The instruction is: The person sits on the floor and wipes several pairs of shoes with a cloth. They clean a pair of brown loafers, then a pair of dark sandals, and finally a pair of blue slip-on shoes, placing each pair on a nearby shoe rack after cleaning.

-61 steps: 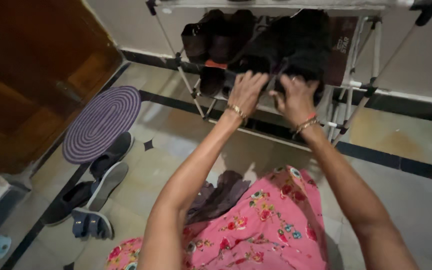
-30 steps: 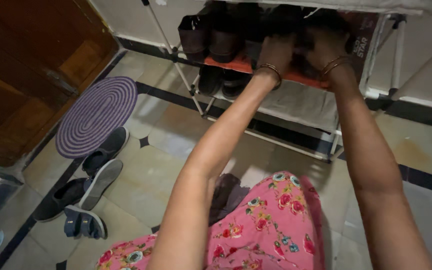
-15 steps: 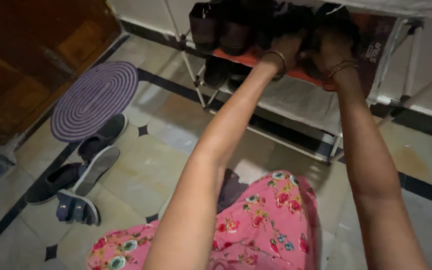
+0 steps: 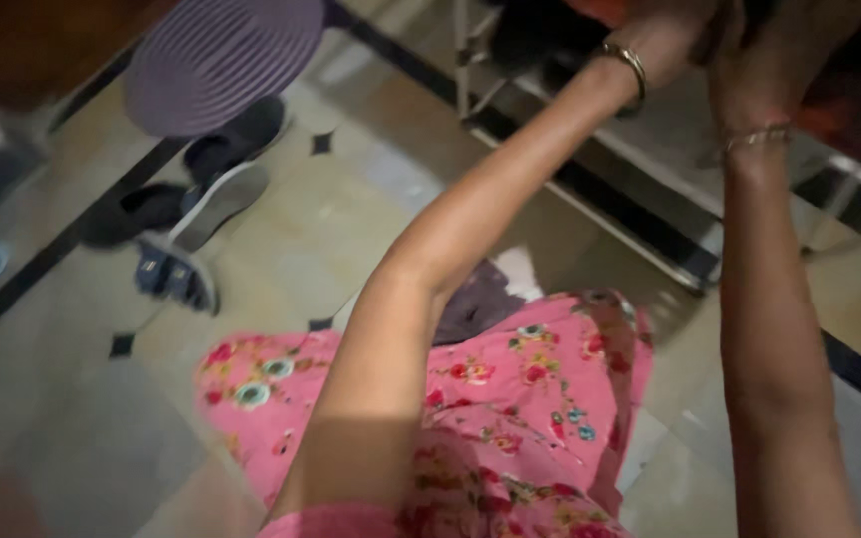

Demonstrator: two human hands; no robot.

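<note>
reaching up, both hands (image 4: 685, 30) meet at the shoe rack (image 4: 650, 189); finger grip unclear.

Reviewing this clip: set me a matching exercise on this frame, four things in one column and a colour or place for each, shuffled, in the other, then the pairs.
Things:
1. round ribbed mat
2. floral garment
3. bangle on the left wrist
4. sandals

Descriptions:
A. pink with red flowers, low in the middle of the view
B. gold-coloured, near the top edge
C. purple, top left on the floor
D. dark and grey, lying on the tiles below the mat

Pairs: 1-C, 2-A, 3-B, 4-D
</note>
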